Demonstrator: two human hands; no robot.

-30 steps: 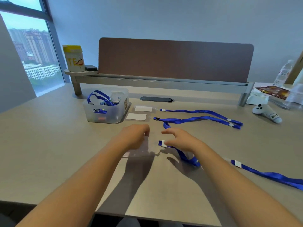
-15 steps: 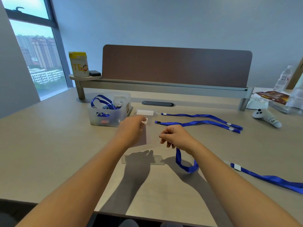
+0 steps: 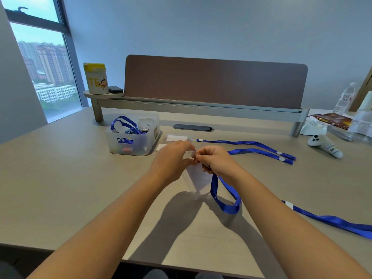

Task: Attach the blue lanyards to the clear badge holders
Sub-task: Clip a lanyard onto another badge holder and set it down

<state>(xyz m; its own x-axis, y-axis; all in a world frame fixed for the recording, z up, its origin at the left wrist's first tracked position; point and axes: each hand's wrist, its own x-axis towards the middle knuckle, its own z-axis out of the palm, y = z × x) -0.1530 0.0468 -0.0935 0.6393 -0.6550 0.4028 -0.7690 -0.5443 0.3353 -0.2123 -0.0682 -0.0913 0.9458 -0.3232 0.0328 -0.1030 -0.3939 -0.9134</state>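
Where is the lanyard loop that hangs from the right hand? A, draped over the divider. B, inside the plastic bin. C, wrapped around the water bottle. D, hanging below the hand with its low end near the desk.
D: the right hand pinches the lanyard at its clip end, and the blue loop drops below the hand toward the desk, apart from the bin.

Two bare forearms, no sleeves, watch, rings or gloves visible. The left hand (image 3: 171, 160) and right hand (image 3: 216, 161) are bare, with short, unpainted nails.
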